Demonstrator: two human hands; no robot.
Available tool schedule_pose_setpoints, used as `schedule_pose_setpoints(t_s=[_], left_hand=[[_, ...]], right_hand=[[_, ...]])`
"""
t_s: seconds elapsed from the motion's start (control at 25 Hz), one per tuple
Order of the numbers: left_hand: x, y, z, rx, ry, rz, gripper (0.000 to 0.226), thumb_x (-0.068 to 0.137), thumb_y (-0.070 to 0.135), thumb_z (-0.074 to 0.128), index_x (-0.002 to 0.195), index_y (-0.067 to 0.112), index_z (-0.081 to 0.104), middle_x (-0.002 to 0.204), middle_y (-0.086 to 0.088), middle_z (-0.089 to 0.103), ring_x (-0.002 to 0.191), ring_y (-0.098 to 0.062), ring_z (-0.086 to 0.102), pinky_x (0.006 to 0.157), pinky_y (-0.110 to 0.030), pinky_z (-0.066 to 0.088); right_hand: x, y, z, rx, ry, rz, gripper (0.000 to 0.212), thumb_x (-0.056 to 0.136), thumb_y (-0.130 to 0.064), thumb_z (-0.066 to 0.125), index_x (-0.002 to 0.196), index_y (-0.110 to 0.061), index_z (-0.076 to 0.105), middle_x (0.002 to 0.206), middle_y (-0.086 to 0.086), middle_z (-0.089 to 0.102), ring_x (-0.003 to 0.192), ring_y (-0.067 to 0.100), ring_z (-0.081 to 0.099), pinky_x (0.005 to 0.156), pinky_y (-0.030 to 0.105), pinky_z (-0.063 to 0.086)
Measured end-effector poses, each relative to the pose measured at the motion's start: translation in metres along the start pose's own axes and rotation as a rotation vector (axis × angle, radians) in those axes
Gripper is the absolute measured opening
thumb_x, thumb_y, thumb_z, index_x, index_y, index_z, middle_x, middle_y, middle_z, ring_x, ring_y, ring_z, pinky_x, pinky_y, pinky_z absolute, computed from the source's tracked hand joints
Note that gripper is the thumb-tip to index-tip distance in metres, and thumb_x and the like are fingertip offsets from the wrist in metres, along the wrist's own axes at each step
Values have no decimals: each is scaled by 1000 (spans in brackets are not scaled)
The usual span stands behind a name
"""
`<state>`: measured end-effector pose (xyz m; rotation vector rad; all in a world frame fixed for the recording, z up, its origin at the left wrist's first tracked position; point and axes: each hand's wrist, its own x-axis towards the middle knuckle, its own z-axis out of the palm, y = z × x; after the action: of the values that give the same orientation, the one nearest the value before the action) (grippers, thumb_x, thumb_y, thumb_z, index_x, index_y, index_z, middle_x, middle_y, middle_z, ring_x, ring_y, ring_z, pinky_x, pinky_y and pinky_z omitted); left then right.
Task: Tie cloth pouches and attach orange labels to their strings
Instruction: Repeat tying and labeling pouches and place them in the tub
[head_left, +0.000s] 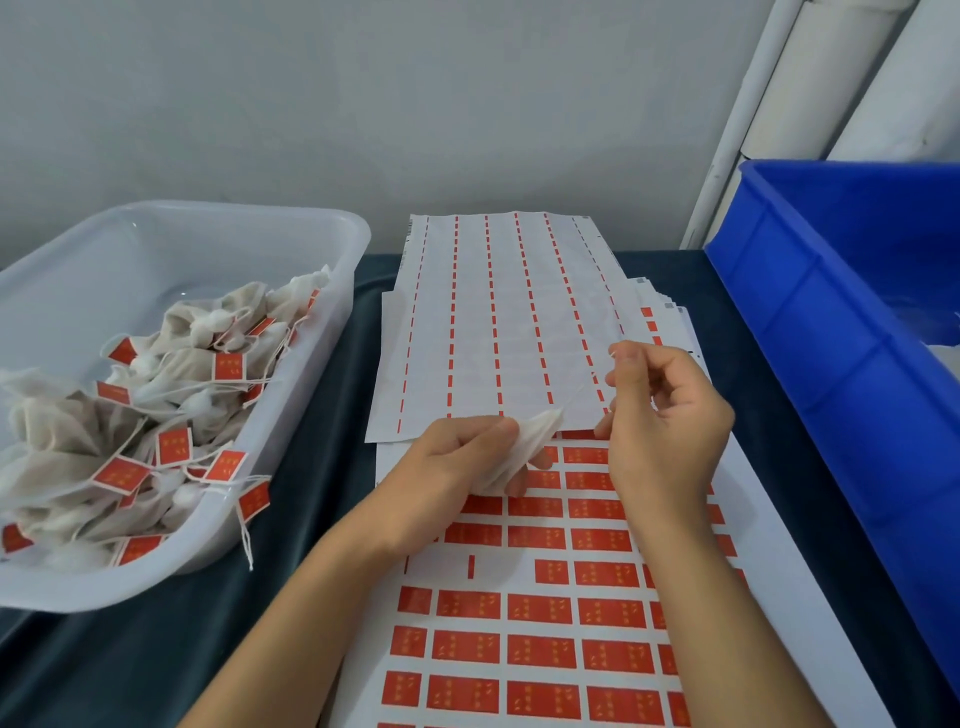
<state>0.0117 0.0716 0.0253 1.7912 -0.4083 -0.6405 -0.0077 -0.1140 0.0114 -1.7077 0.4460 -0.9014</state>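
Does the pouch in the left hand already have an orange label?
No, the pouch in the left hand is plain white.

Orange labels in grid on white sheet; off-white pouches; blue crate; dark teal tablecloth.

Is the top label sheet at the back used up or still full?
Used up: the top label sheet shows only thin orange strips between blank columns, no labels left.

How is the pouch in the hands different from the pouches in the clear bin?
The held pouch carries no orange label, while the bin pouches have labels on their strings. The left hand grips the held pouch and the right hand pinches its string; the bin pouches lie piled loose. Both are white cloth.
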Motion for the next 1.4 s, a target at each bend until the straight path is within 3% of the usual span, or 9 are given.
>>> schedule_pose_setpoints(t_s=[0.2, 0.36, 0.52, 0.6, 0.68, 0.88, 0.96, 1.08, 1.4], left_hand=[[1, -3, 2, 83, -44, 41, 44, 104, 56, 45, 90, 22, 68, 92, -1, 74, 86, -25, 75, 83, -34, 61], [4, -8, -6, -371, -32, 171, 35, 105, 44, 49, 98, 15, 68, 97, -9, 63, 95, -25, 65, 96, -40, 56], [9, -9, -11, -724, 52, 230, 34, 107, 45, 49, 127, 28, 70, 101, -3, 65, 99, -18, 66, 95, -39, 56], [12, -11, -11, -619, 187, 202, 34, 108, 49, 49, 133, 37, 69, 100, -2, 66, 98, -19, 69, 97, -42, 59], [12, -11, -8, -387, 320, 162, 31, 107, 51, 51, 126, 41, 73, 98, -1, 69, 94, -22, 75, 92, -46, 63], [12, -8, 2, 31, 314, 224, 39, 110, 41, 51, 94, 10, 70, 85, -15, 71, 78, -35, 72, 72, -43, 61], [11, -8, 4, 92, 247, 240, 37, 106, 41, 54, 90, 11, 69, 83, -13, 70, 77, -35, 69, 71, -44, 59], [9, -9, 7, 131, 204, 257, 19, 103, 33, 62, 88, 24, 71, 78, 2, 71, 67, -16, 69, 60, -27, 55], [12, -15, 15, 237, 386, 236, 18, 103, 40, 59, 91, 29, 68, 83, 6, 71, 74, -18, 69, 63, -39, 58]], right_hand=[[-1, 2, 0, -25, 5, -6, 11, 98, -48, 61, 90, -43, 65, 93, -28, 69, 79, 7, 71, 63, 18, 56], [-3, 3, 2, -62, -92, -43, 14, 99, -44, 60, 88, -38, 64, 91, -30, 67, 87, -4, 67, 62, 6, 51], [-13, 1, 7, -148, -323, -270, 10, 98, -34, 64, 93, -27, 68, 86, -24, 65, 91, -2, 64, 70, 4, 48], [-19, 0, 10, -171, -427, -418, 7, 98, -26, 66, 93, -22, 69, 89, -19, 65, 88, 1, 63, 71, 6, 48], [-23, -3, 10, -151, -480, -489, 9, 99, -24, 65, 94, -19, 70, 91, -14, 66, 88, 4, 63, 73, 7, 49], [-22, -5, 9, -81, -430, -536, 13, 99, -21, 64, 97, -10, 72, 95, -4, 69, 88, 6, 65, 74, 11, 51], [-20, -5, 8, -79, -411, -484, 15, 100, -22, 62, 100, -10, 72, 98, -4, 71, 91, 7, 67, 74, 14, 55], [-21, -5, 9, -44, -475, -262, 19, 101, -33, 59, 104, -20, 71, 99, -13, 72, 94, 4, 69, 71, 19, 60], [-21, -5, 10, -19, -476, -151, 8, 100, -33, 62, 98, -31, 69, 89, -20, 70, 90, 1, 68, 70, 11, 55]])
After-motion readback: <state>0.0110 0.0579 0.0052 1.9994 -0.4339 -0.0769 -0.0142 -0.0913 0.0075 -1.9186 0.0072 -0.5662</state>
